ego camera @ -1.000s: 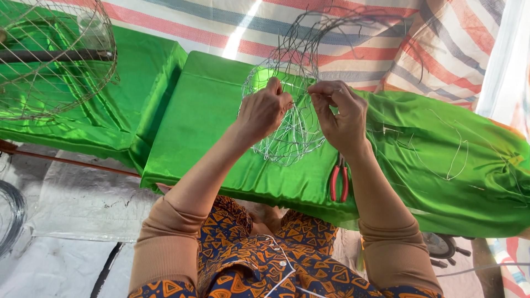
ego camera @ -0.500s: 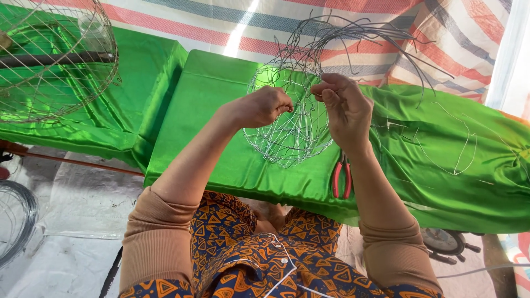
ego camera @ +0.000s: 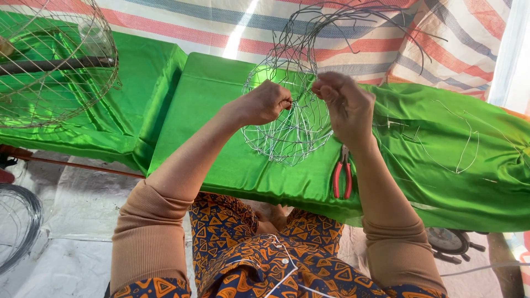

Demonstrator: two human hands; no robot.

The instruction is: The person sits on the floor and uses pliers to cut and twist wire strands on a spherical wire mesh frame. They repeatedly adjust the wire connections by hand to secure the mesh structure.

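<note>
A half-woven wire basket (ego camera: 287, 132) stands on a table draped in green cloth (ego camera: 221, 138), with loose wire ends rising above it. My left hand (ego camera: 265, 102) pinches a wire at the basket's upper rim. Just right of it, my right hand (ego camera: 342, 105) holds another wire strand, its fingers closed around it. Red-handled pliers (ego camera: 342, 176) lie on the cloth below my right wrist, touched by neither hand.
A larger finished wire basket (ego camera: 55, 60) sits on a second green-draped table at the far left. A coil of wire (ego camera: 19, 226) lies on the ground at lower left. Loose wire pieces (ego camera: 452, 143) rest on the cloth at right. A striped tarp (ego camera: 221, 22) hangs behind.
Both hands have shifted slightly up and apart on the basket's wires. The loose wire ends above now stand more upright.
</note>
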